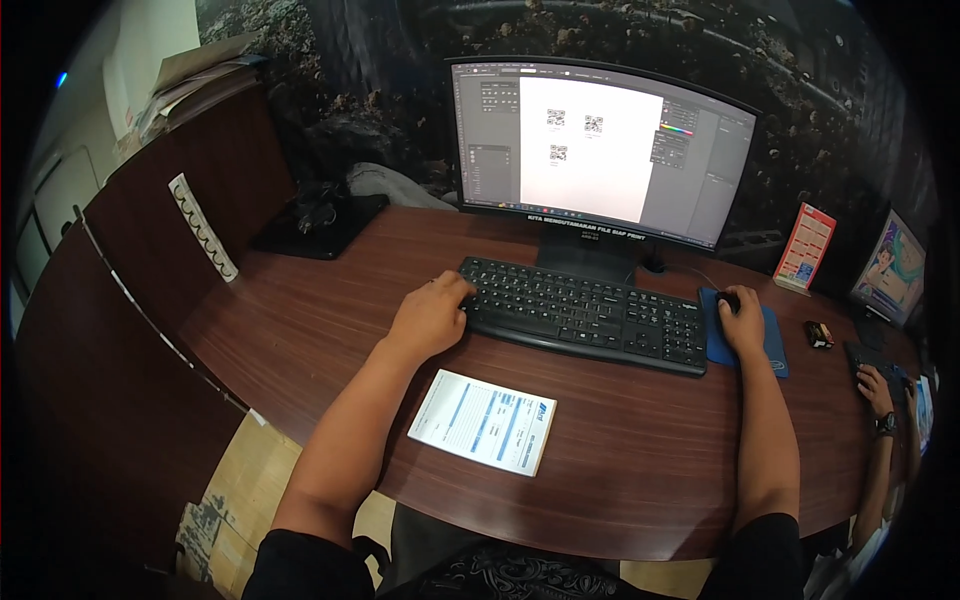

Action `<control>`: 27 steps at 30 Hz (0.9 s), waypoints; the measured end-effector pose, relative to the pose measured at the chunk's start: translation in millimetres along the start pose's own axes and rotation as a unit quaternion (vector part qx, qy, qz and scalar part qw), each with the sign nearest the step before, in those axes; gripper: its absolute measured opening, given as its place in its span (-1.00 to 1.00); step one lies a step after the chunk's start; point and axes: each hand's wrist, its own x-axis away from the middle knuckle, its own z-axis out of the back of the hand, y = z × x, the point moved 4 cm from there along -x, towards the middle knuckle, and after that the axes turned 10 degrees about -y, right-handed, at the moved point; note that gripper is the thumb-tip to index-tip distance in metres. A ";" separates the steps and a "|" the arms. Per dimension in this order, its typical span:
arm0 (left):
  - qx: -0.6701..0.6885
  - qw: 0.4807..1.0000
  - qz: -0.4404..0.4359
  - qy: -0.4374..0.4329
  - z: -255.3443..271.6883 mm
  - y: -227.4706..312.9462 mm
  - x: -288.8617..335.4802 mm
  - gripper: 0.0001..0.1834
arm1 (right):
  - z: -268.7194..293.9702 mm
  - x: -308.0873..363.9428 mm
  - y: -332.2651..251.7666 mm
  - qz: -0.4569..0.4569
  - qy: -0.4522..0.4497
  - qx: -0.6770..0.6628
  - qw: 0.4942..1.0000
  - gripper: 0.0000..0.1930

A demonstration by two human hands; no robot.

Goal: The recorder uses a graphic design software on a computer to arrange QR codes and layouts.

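My left hand [430, 318] rests at the left end of a black keyboard [575, 308], its fingers apart and lying over the leftmost keys. Over a dark computer mouse [724, 298] my right hand [743, 322] is closed, and the mouse is mostly hidden under it. A blue mouse pad [776, 350] lies beneath. Behind the keyboard stands a monitor [610, 150], its screen showing a white page with three square black-and-white codes among grey panels. Between my forearms, a pad of printed forms [483, 422] in white and blue lies on the brown desk [620, 440].
To the right stand a red and white desk calendar [806, 247], a small dark box [819, 335] and a second screen [890, 270]. Another person's hand [874, 388] is on a keyboard there. A dark partition [200, 200] with stacked papers [190, 90] closes off the left.
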 end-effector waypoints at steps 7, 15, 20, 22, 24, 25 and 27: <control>-0.024 0.998 -0.021 0.053 -6.1 6.8 -6.0 -0.51 | 3.1 0.3 3.3 0.018 0.023 -0.005 1.000 -0.72; 0.020 0.995 0.047 0.085 4.1 -28.4 5.5 -0.41 | 1.2 0.4 1.5 0.019 0.013 -0.020 1.000 -0.71; 0.090 0.984 0.150 -0.026 -5.3 -39.6 6.0 -0.38 | 2.9 3.9 -2.2 0.022 0.045 -0.021 0.999 -0.68; 0.110 0.981 0.152 -0.040 -7.5 -40.5 2.7 -0.40 | 4.2 5.4 0.6 -0.004 0.029 -0.008 1.000 -0.67; 0.109 0.984 0.135 -0.030 -13.5 -43.9 -0.6 -0.42 | 4.0 4.3 1.5 -0.009 0.024 0.007 1.000 -0.66; 0.110 0.985 0.130 -0.036 -14.0 -47.3 0.1 -0.42 | 3.5 1.9 1.0 -0.008 0.020 0.019 1.000 -0.66; 0.113 0.983 0.140 -0.026 -7.9 -52.1 4.9 -0.42 | 0.1 -1.1 -5.0 0.000 0.017 0.012 1.000 -0.66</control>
